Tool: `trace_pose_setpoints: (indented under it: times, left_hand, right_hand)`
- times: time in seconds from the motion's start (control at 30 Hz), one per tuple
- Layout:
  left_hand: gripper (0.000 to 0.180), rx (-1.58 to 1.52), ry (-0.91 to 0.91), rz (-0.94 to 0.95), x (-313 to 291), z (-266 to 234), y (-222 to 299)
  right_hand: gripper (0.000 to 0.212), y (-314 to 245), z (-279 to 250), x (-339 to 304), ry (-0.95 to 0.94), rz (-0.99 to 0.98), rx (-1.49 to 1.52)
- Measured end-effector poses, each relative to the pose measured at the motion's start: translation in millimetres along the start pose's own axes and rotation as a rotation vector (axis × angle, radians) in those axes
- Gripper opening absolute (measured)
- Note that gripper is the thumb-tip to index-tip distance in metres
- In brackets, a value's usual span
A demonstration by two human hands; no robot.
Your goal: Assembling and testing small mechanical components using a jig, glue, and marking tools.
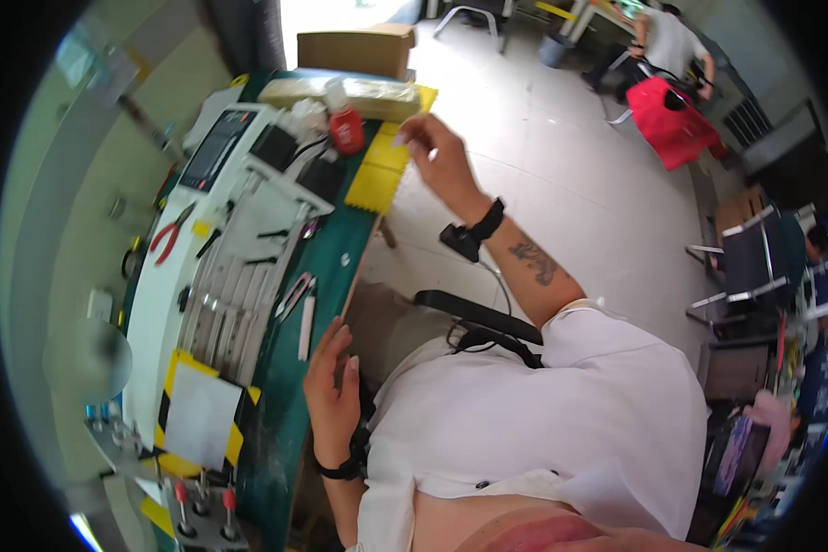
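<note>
My right hand (439, 161), a black band with a small device on its wrist, is raised past the table edge beside a yellow zigzag-edged sheet (373, 189). Its thumb and fingers are pinched together, with a small pale bit at the tips, too small to name. My left hand (331, 386) rests at the table's near edge with fingers stretched out, holding nothing. Just beyond it on the green mat (281, 386) lie a slim white stick (305, 327) and a pink-handled hand tool (294, 294). A red bottle (345, 124) stands near the sheet.
A white machine (152, 322) with a screen (217, 150) fills the bench; red-handled pliers (168, 236) lie on it. A long wrapped package (340, 96) and a cardboard box (354, 53) stand at the far end. A chair armrest (478, 315) is beside me. Another person (672, 41) sits farther off.
</note>
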State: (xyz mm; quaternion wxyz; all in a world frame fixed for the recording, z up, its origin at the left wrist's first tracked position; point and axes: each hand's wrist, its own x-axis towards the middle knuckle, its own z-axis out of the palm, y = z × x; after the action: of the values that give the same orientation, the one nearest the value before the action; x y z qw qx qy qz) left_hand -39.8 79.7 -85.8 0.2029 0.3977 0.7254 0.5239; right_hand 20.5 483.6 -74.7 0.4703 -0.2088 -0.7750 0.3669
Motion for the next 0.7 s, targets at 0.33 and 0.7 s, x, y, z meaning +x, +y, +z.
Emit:
trace_pose_setpoints:
  times: [0.33,0.7]
  left_hand:
    - [0.044,-0.060,0.111,-0.022,-63.4,-36.5,29.6]
    - [0.022,0.033,0.769,-0.021,-128.5,-96.0,61.7]
  right_hand:
    - [0.067,28.0,76.5,127.5,-0.184,-0.254,-0.254]
    - [0.036,-67.7,50.0,118.8,-0.027,-0.161,0.286]
